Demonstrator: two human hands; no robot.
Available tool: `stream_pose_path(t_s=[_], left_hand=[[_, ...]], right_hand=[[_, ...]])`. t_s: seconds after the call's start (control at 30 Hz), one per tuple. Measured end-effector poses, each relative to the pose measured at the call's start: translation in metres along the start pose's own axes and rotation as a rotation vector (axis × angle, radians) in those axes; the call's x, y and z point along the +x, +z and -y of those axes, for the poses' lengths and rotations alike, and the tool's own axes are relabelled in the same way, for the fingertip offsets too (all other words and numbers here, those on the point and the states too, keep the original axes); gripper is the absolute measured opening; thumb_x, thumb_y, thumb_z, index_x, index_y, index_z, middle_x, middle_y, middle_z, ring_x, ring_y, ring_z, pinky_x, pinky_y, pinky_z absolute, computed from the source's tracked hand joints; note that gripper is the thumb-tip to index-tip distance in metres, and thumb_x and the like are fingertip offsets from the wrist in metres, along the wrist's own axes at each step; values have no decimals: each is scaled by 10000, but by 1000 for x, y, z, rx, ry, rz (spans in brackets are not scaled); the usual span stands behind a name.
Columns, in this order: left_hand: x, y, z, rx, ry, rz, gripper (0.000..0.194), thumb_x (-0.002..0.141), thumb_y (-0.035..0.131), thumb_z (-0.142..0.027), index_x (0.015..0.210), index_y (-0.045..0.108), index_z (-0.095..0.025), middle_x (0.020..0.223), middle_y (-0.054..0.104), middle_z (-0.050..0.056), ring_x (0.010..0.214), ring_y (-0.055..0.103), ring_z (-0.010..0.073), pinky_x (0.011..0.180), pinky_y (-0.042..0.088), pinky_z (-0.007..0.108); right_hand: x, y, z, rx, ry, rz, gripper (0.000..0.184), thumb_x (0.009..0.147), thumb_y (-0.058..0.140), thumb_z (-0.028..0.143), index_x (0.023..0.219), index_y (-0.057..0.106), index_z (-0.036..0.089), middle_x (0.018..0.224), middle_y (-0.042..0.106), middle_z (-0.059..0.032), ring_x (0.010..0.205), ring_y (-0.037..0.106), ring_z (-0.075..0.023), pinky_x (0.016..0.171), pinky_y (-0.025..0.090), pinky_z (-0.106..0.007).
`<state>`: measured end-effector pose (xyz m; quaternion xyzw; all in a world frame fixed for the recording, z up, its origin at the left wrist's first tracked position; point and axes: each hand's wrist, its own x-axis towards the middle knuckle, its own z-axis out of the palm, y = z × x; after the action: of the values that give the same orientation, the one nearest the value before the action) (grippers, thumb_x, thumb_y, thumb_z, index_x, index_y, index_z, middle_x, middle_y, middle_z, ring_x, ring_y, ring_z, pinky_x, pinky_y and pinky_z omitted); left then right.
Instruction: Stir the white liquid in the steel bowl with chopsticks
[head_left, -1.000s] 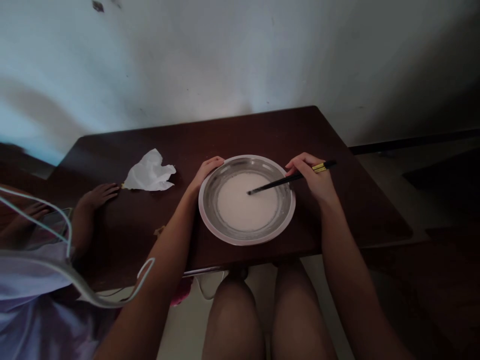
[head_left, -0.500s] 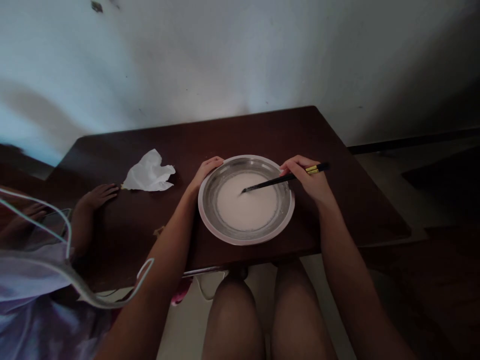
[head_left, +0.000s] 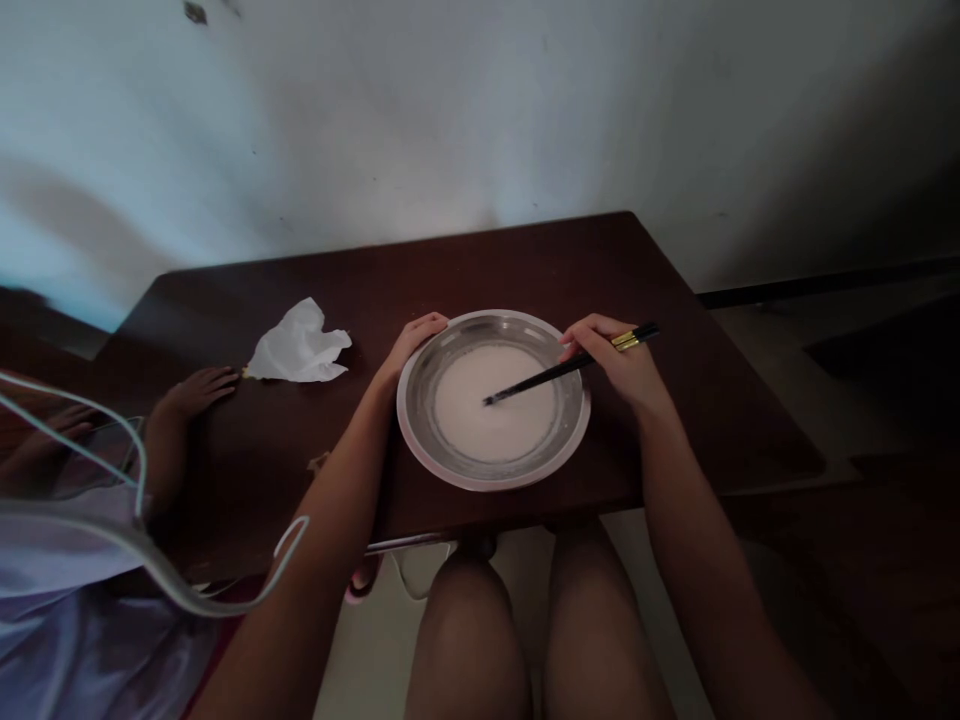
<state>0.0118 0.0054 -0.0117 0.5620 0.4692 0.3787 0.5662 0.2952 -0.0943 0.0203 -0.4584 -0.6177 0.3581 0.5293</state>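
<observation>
A wide metal basin [head_left: 421, 405] stands near the front edge of the dark table, with a pale, milky liquid [head_left: 495, 425] in it. My left hand [head_left: 411, 340] is curled against the basin's far left rim, its fingertips over the edge. Black chopsticks with gold bands [head_left: 544, 376] are pinched in my right hand [head_left: 609, 350] above the right rim. Their tips reach down to the liquid near the middle of the basin and look coated with it.
Left on the table [head_left: 525, 255] lies a crumpled white plastic bag [head_left: 296, 345]. Beside it rests another person's hand [head_left: 199, 390]. A pale looped cable or strap [head_left: 172, 585] crosses the lower left. The wall [head_left: 420, 120] rises behind the table.
The chopstick tips have shifted slightly toward me within the liquid, and the chopsticks slope more steeply. My left hand and the basin have barely moved.
</observation>
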Motion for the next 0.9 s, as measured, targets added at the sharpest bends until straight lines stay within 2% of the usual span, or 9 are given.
stream_pose_path(t_s=[0.13, 0.3, 0.43, 0.57, 0.7, 0.83, 0.9], left_hand=[[0, 0, 1, 24, 17, 1, 202, 710, 607, -362, 685, 592, -162, 622, 540, -13, 567, 466, 103, 540, 367, 225], [0, 0, 1, 47, 19, 22, 215, 713, 589, -385, 717, 577, -170, 618, 533, -13, 562, 467, 110, 538, 363, 229], [-1, 0, 0, 54, 16, 14, 222, 707, 590, -389, 711, 572, -167, 618, 531, -14, 561, 461, 107, 536, 359, 227], [-1, 0, -1, 39, 12, 9, 236, 693, 617, -397, 699, 580, -164, 614, 525, -18, 559, 452, 103, 532, 355, 226], [0, -1, 0, 7, 8, 24, 226, 691, 627, -390, 685, 586, -168, 618, 533, -15, 561, 454, 102, 533, 365, 225], [1, -1, 2, 5, 9, 20, 225, 687, 635, -397, 683, 590, -176, 621, 542, -9, 570, 459, 110, 537, 371, 228], [2, -2, 3, 13, 17, 16, 227, 688, 634, -403, 684, 589, -180, 622, 542, -6, 574, 457, 115, 540, 371, 233]], right_hand=[[0, -1, 0, -24, -20, -93, 213, 884, 550, 297, 751, 692, 210, 634, 662, 19, 649, 620, -115, 672, 493, -262], [0, -1, 0, -16, 6, -9, 204, 877, 556, 321, 775, 698, 216, 659, 674, 14, 661, 629, -127, 664, 502, -272], [0, -1, 0, -18, -4, -98, 221, 879, 551, 316, 745, 691, 209, 620, 657, 15, 629, 618, -124, 653, 497, -271], [1, -1, -1, 8, 10, -7, 205, 876, 559, 316, 768, 698, 211, 637, 665, 15, 634, 620, -124, 643, 492, -265], [1, -1, -2, -18, -18, -96, 216, 883, 556, 315, 755, 693, 209, 634, 662, 16, 644, 618, -119, 676, 493, -266], [0, -2, -1, -22, -2, -37, 221, 885, 551, 342, 769, 691, 215, 636, 663, 14, 643, 620, -129, 665, 498, -279], [1, -2, -1, -35, -12, -53, 210, 878, 559, 338, 767, 690, 217, 660, 673, 10, 665, 631, -133, 671, 501, -282]])
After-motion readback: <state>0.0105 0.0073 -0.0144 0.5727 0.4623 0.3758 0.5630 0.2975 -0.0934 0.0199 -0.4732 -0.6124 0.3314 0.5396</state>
